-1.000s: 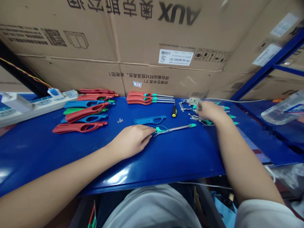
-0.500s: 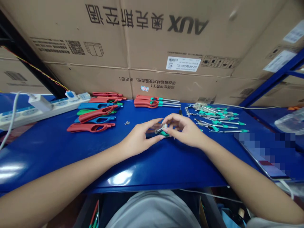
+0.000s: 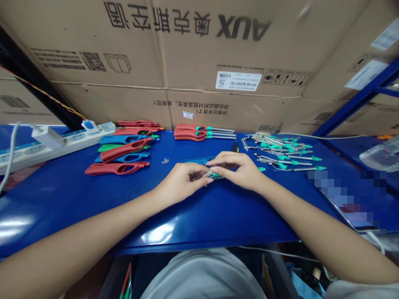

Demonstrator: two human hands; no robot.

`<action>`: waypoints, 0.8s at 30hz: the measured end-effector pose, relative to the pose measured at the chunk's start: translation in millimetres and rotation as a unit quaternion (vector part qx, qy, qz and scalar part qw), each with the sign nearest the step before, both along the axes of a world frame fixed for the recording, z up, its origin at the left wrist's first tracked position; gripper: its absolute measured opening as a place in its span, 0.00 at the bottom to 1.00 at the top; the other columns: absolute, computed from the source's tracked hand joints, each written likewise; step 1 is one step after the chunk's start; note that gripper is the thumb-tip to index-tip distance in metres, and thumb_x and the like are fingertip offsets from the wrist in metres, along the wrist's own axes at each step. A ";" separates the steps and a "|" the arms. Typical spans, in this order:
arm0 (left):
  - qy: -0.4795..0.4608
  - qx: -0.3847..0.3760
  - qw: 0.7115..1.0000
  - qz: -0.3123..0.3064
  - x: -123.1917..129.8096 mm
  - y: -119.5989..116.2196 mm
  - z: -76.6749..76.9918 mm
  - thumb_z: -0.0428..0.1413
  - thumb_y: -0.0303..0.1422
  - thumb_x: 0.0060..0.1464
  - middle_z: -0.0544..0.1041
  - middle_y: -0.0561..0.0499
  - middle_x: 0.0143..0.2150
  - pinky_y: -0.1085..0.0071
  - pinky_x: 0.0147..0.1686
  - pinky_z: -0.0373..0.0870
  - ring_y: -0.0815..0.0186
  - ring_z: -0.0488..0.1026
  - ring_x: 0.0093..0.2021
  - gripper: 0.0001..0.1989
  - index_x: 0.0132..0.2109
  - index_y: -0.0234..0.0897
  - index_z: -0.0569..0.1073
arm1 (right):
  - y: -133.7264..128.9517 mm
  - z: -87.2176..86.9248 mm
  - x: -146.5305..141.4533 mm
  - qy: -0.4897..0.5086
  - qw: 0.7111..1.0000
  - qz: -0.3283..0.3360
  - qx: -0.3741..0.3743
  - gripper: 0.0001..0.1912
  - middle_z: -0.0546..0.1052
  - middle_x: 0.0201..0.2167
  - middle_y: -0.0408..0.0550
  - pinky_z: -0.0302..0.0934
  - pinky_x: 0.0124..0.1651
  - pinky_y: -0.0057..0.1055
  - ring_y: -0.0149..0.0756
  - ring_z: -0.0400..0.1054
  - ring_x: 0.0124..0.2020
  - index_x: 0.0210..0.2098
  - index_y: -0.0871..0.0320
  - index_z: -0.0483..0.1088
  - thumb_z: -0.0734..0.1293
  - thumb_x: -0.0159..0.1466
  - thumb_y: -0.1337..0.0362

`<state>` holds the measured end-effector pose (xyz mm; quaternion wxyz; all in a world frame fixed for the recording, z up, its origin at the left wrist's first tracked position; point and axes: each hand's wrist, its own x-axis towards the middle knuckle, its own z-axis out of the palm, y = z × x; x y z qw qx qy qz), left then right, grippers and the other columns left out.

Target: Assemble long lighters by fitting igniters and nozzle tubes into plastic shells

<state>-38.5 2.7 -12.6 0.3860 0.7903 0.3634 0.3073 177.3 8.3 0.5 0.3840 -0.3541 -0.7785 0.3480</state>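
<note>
Near the middle of the blue table, my left hand [image 3: 183, 182] has its fingers closed round a small clear and metal lighter part [image 3: 202, 176]. My right hand [image 3: 241, 170] pinches the same assembly from the right, where a green piece [image 3: 215, 175] shows between the hands. Behind the fingers lies a blue handle shell [image 3: 196, 160], partly covered by my right hand. Small screws [image 3: 165, 160] sit in a little heap left of the hands. My fingers hide much of the held part.
Red, blue and green handles [image 3: 124, 156] lie at left beside a power strip [image 3: 75, 138]. Red lighters [image 3: 190, 133] sit at the back. Metal rods with green pieces [image 3: 286, 153] and a phone [image 3: 349, 207] are at right. A cardboard box [image 3: 187, 54] stands behind.
Both hands have shifted slightly left, and the held part has tilted lower into my left hand. More of the blue handle shell shows behind them.
</note>
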 end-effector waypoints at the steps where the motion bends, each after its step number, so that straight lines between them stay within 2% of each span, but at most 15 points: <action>1: -0.009 -0.013 1.000 0.003 -0.2 0.9 -0.5 0.59 0.36 0.59 0.79 0.51 0.32 0.73 0.31 0.71 0.67 0.74 0.30 0.09 0.40 0.35 0.79 | 1.2 -0.8 0.2 0.010 1.000 -0.017 -0.020 0.13 0.77 0.37 0.46 0.64 0.32 0.30 0.31 0.68 0.29 0.48 0.53 0.76 0.68 0.66 0.58; 2: -0.020 -0.031 0.999 0.007 -0.5 2.0 -1.2 0.59 0.36 0.60 0.78 0.51 0.32 0.72 0.30 0.71 0.68 0.74 0.29 0.09 0.41 0.34 0.78 | 2.7 -1.5 1.2 0.017 0.999 -0.033 -0.039 0.14 0.76 0.37 0.46 0.62 0.29 0.29 0.29 0.66 0.26 0.51 0.53 0.74 0.66 0.67 0.58; 4: -0.040 -0.064 0.997 0.018 -1.3 5.2 -2.8 0.57 0.38 0.61 0.76 0.52 0.30 0.73 0.28 0.70 0.69 0.71 0.25 0.11 0.42 0.34 0.76 | 5.3 -2.0 5.1 0.009 0.998 -0.046 -0.050 0.12 0.74 0.37 0.46 0.59 0.26 0.27 0.28 0.63 0.24 0.49 0.55 0.72 0.63 0.69 0.59; 7: -0.054 -0.061 0.996 0.038 -2.6 10.5 -5.4 0.55 0.41 0.62 0.75 0.54 0.30 0.74 0.27 0.68 0.70 0.69 0.25 0.13 0.44 0.35 0.74 | 5.6 -1.1 12.6 -0.098 0.995 0.010 0.024 0.07 0.72 0.42 0.48 0.61 0.30 0.27 0.27 0.63 0.27 0.42 0.57 0.74 0.66 0.67 0.63; 9: -0.062 -0.044 0.996 0.043 -2.8 13.0 -6.8 0.54 0.41 0.62 0.76 0.52 0.33 0.73 0.31 0.68 0.69 0.71 0.29 0.14 0.44 0.35 0.74 | 3.1 -0.7 15.7 -0.202 0.974 0.056 0.084 0.07 0.71 0.47 0.50 0.62 0.34 0.28 0.27 0.64 0.28 0.43 0.56 0.75 0.68 0.65 0.64; 11: -0.065 -0.048 0.996 0.042 -2.2 13.9 -7.5 0.54 0.42 0.62 0.77 0.51 0.35 0.72 0.34 0.67 0.67 0.71 0.33 0.15 0.44 0.34 0.75 | 0.5 -1.4 16.0 -0.280 0.949 0.074 0.124 0.07 0.71 0.51 0.50 0.62 0.36 0.29 0.28 0.65 0.30 0.43 0.56 0.75 0.67 0.66 0.65; 13: -0.061 -0.069 0.995 0.041 -1.2 13.5 -6.9 0.54 0.44 0.61 0.76 0.50 0.35 0.72 0.33 0.65 0.67 0.70 0.33 0.16 0.44 0.34 0.75 | 0.0 -3.1 14.3 -0.294 0.943 0.073 0.136 0.05 0.73 0.49 0.51 0.62 0.38 0.30 0.30 0.67 0.34 0.41 0.57 0.75 0.66 0.67 0.66; 16: -0.042 -0.092 0.994 0.035 -0.3 12.8 -4.7 0.52 0.44 0.62 0.73 0.53 0.30 0.73 0.29 0.61 0.68 0.66 0.29 0.17 0.42 0.34 0.76 | 3.4 -6.3 11.8 -0.231 0.965 0.066 0.103 0.04 0.74 0.41 0.49 0.62 0.39 0.29 0.31 0.68 0.34 0.38 0.59 0.73 0.65 0.68 0.67; 18: -0.031 -0.102 0.994 0.030 -0.4 13.0 -3.8 0.52 0.44 0.62 0.69 0.55 0.26 0.73 0.27 0.58 0.69 0.62 0.26 0.17 0.41 0.34 0.76 | 6.7 -8.0 11.6 -0.191 0.978 0.051 0.059 0.04 0.74 0.34 0.46 0.62 0.35 0.27 0.29 0.67 0.29 0.37 0.59 0.72 0.65 0.68 0.66; 22: -0.033 -0.132 0.990 0.028 -0.5 13.9 -4.6 0.51 0.45 0.61 0.62 0.58 0.24 0.73 0.25 0.54 0.71 0.56 0.23 0.17 0.39 0.34 0.74 | 11.2 -12.0 12.3 -0.118 0.988 0.025 -0.094 0.07 0.70 0.22 0.38 0.61 0.24 0.24 0.27 0.65 0.20 0.39 0.58 0.68 0.65 0.68 0.60; 24: -0.033 -0.140 0.989 0.028 -0.2 13.8 -4.7 0.51 0.44 0.60 0.62 0.58 0.24 0.73 0.25 0.54 0.71 0.56 0.23 0.17 0.38 0.34 0.73 | 13.1 -14.9 12.3 -0.074 0.985 0.028 -0.152 0.09 0.69 0.21 0.37 0.61 0.20 0.23 0.28 0.67 0.19 0.39 0.57 0.67 0.67 0.67 0.58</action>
